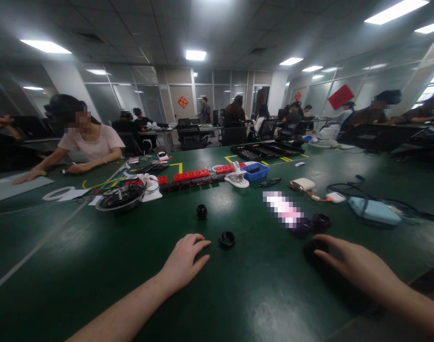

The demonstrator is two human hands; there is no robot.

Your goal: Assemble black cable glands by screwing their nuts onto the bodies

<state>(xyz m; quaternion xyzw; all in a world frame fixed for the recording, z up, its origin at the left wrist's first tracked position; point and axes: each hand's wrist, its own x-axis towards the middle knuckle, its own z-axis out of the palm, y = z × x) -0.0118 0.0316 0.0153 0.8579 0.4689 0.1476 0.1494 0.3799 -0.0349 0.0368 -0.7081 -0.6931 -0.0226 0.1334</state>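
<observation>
Head view: a green table (220,294) fills the lower part, with a long black frame (267,151) near its far edge and a metal bowl (119,200) toward its left side. The left hand (184,260) is over the table's near middle, fingers loosely spread and holding nothing. The right hand (350,261), closer to the right edge, has thumb and forefinger at a dark piece (310,248); whether they squeeze it or only touch it, I cannot tell. Beyond it lies a blue pouch (375,211). Smallest are the black rings: one (227,240) just beside the left fingertips, another (202,212) farther from the near edge, a third (321,221) just past the right fingers.

For a sure hold, thumb and finger should probably sit on opposite sides of the dark piece, squeezing lightly, with room left for that third ring.

The right hand covers part of the dark piece, so its shape is unclear. A pixelated patch (283,209) conceals something, and the table's near edge is cut off.
</observation>
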